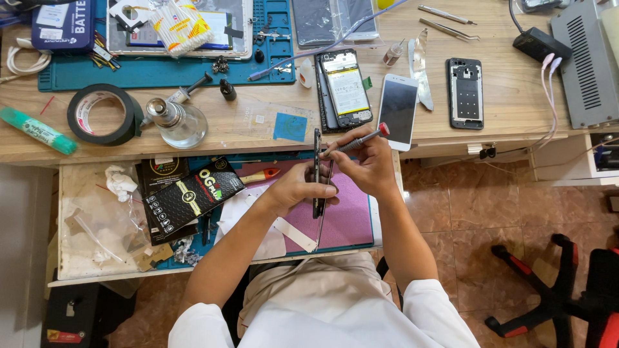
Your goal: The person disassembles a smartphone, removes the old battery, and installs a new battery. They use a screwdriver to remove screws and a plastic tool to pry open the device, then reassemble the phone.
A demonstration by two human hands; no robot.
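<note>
A screwdriver point(356, 140) is gripped by the right hand point(367, 169); a phone point(317, 173), edge-up, is pinched by the left hand point(298, 189). At twelve o'clock an opened phone point(345, 89) lies stripped; reassembly is judged unfinished.

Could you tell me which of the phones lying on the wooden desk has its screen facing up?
The white-edged phone with the dark glass screen; the black opened phone shows its battery, and the black bare phone frame shows its inside.

Bright, even daylight, soft shadows, sharp focus throughout, and slight wide-angle bending at the frame edges.
</note>
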